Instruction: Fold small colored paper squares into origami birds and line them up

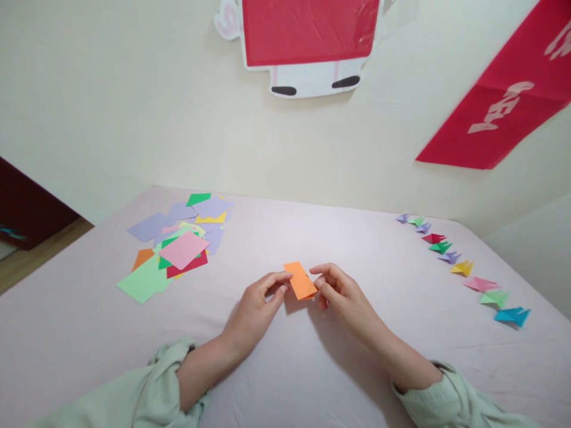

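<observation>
Folded sheet held between both hands. My left hand [254, 309] pinches the near left edge of the orange paper [300, 280] between thumb and fingertips, and my right hand [343, 297] is closed on its near right corner in the same way, so both hands are clamped on the one sheet. The paper appears already folded in half into a narrow rectangle. It sits tilted, just above the pale pink table [312, 380], in front of me at the centre. By my judgement the step in hand is setting or checking this first crease. A further fold would call for edges matched squarely, one hand pinning the sheet flat while the other presses along the line. To my left, well apart from the hands, lies a loose pile of coloured sheets [178, 238], with a pink sheet [184, 249] on top and a light green sheet [141, 280] at its near edge. To my right, a curved row of small folded pieces [464, 267] runs from the far side to a blue folded piece [513, 315] nearest me. A red poster [307, 30] and a red banner [504, 101] hang on the wall behind. Nothing lies between the hands and either group. The surface about the orange paper is bare cloth, so I judge that nothing stands in the way.
</observation>
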`<state>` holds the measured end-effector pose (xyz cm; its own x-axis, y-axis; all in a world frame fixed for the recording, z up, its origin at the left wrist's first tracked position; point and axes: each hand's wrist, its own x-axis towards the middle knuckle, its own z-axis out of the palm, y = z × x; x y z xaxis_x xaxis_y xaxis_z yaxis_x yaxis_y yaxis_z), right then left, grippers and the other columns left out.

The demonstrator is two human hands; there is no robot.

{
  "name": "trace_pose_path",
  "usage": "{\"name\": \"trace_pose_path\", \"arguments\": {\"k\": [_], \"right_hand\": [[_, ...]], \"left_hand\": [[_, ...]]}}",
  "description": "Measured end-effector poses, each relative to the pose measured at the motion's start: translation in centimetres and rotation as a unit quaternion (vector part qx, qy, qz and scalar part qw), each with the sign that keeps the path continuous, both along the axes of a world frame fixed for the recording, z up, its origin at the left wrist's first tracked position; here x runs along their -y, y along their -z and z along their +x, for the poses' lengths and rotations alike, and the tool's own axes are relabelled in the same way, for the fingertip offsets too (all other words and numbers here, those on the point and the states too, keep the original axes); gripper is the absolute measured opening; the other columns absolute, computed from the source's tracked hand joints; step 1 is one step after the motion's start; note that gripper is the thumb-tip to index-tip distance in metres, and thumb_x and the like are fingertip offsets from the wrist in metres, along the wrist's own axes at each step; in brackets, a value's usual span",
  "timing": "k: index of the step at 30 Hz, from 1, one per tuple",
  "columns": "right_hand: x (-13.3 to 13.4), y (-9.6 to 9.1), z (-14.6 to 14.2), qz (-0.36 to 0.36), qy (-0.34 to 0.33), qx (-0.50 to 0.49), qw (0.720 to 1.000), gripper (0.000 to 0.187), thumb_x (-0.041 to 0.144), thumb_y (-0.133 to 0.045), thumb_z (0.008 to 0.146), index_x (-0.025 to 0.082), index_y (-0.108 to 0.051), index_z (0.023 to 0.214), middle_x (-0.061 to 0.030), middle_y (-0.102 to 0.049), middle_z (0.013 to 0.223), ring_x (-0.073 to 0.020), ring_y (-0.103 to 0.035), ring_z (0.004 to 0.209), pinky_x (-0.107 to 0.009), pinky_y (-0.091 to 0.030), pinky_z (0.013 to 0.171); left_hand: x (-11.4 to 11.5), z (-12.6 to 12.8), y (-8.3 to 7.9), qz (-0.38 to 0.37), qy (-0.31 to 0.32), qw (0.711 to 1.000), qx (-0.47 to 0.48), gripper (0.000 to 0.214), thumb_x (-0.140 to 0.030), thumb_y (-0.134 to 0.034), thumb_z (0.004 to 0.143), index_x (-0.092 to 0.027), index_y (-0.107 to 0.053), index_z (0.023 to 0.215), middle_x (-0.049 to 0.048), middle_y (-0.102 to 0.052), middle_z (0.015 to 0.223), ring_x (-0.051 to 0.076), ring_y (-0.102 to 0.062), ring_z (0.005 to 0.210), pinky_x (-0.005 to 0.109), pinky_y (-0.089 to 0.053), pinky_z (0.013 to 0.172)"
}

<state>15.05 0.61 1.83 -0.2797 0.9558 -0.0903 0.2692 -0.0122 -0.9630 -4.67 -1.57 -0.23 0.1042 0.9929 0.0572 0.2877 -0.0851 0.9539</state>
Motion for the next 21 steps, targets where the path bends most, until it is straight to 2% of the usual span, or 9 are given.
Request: {"name": "trace_pose_path", "arguments": {"k": [2,5,6,8,11,13,16,18,21], "right_hand": [[0.0,0.2,0.3,0.101,-0.005,0.071,0.992,0.027,0.023,-0.042,0.090,0.019,-0.054,0.114,-0.0048,-0.062,0.091,-0.0147,-0.059,0.069,-0.031,-0.049,0.065],[0.0,0.3,0.5,0.252,-0.049,0.166,0.952,0.044,0.009,-0.044,0.084,0.024,-0.053,0.124,-0.0109,-0.055,0.124,-0.0206,-0.057,0.106,-0.039,-0.048,0.089],[0.0,0.4,0.5,0.283,-0.071,0.185,0.938,0.047,0.006,-0.045,0.083,0.025,-0.052,0.125,-0.0109,-0.052,0.129,-0.0220,-0.054,0.114,-0.041,-0.047,0.093],[0.1,0.5,0.3,0.318,-0.104,0.204,0.920,0.045,0.003,-0.048,0.080,0.025,-0.055,0.119,-0.0101,-0.053,0.129,-0.0230,-0.051,0.118,-0.042,-0.045,0.095],[0.2,0.5,0.2,0.318,-0.136,0.217,0.913,0.033,0.000,-0.051,0.079,0.022,-0.061,0.102,-0.0077,-0.062,0.110,-0.0211,-0.056,0.104,-0.037,-0.045,0.088],[0.2,0.4,0.2,0.296,-0.154,0.235,0.913,0.026,0.001,-0.053,0.082,0.021,-0.063,0.095,-0.0057,-0.064,0.097,-0.0200,-0.056,0.096,-0.034,-0.044,0.084],[0.2,0.3,0.3,0.257,-0.174,0.262,0.914,0.017,0.007,-0.055,0.087,0.021,-0.065,0.090,-0.0042,-0.065,0.090,-0.0192,-0.056,0.089,-0.032,-0.042,0.080],[0.2,0.3,0.3,0.231,-0.166,0.259,0.923,0.014,0.011,-0.055,0.088,0.021,-0.065,0.089,-0.0038,-0.065,0.088,-0.0186,-0.056,0.087,-0.031,-0.041,0.079],[0.2,0.4,0.0,0.178,-0.123,0.228,0.949,0.013,0.015,-0.053,0.089,0.020,-0.065,0.086,-0.0031,-0.064,0.085,-0.0176,-0.057,0.082,-0.030,-0.042,0.075]], "left_hand": [[-0.2,0.0,-0.2,-0.019,-0.014,0.999,0.027,0.028,-0.024,-0.050,0.088,-0.017,-0.066,0.110,0.0066,-0.072,0.110,0.018,-0.068,0.099,0.034,-0.051,0.094],[-0.3,-0.1,-0.9,-0.054,-0.034,0.996,0.057,0.028,-0.024,-0.050,0.086,-0.015,-0.067,0.106,0.0057,-0.074,0.095,0.017,-0.069,0.091,0.034,-0.053,0.091],[-0.3,-0.1,-1.1,-0.068,-0.035,0.995,0.061,0.028,-0.023,-0.049,0.086,-0.015,-0.067,0.106,0.0051,-0.074,0.091,0.017,-0.069,0.090,0.033,-0.053,0.090],[-0.2,-0.1,-1.5,-0.090,-0.024,0.994,0.060,0.029,-0.024,-0.048,0.087,-0.014,-0.068,0.106,0.0040,-0.073,0.085,0.017,-0.069,0.085,0.032,-0.053,0.086],[0.2,0.0,-1.6,-0.095,0.030,0.995,0.011,0.029,-0.022,-0.045,0.089,-0.016,-0.069,0.103,0.0012,-0.069,0.072,0.015,-0.067,0.073,0.029,-0.053,0.074],[0.5,0.1,-1.3,-0.046,0.062,0.995,-0.063,0.028,-0.018,-0.045,0.088,-0.019,-0.071,0.099,0.0011,-0.068,0.076,0.015,-0.065,0.074,0.028,-0.051,0.074],[1.0,0.1,-1.0,0.059,0.073,0.979,-0.179,0.028,-0.010,-0.045,0.086,-0.021,-0.071,0.093,0.0032,-0.065,0.093,0.016,-0.062,0.087,0.029,-0.049,0.080],[1.1,0.0,-0.9,0.090,0.073,0.968,-0.221,0.028,-0.007,-0.045,0.086,-0.020,-0.069,0.093,0.0037,-0.062,0.095,0.016,-0.060,0.089,0.030,-0.048,0.081],[1.0,-0.1,-0.8,0.096,0.073,0.964,-0.236,0.027,-0.007,-0.046,0.087,-0.020,-0.068,0.094,0.0035,-0.060,0.094,0.016,-0.059,0.089,0.029,-0.048,0.080]]}}
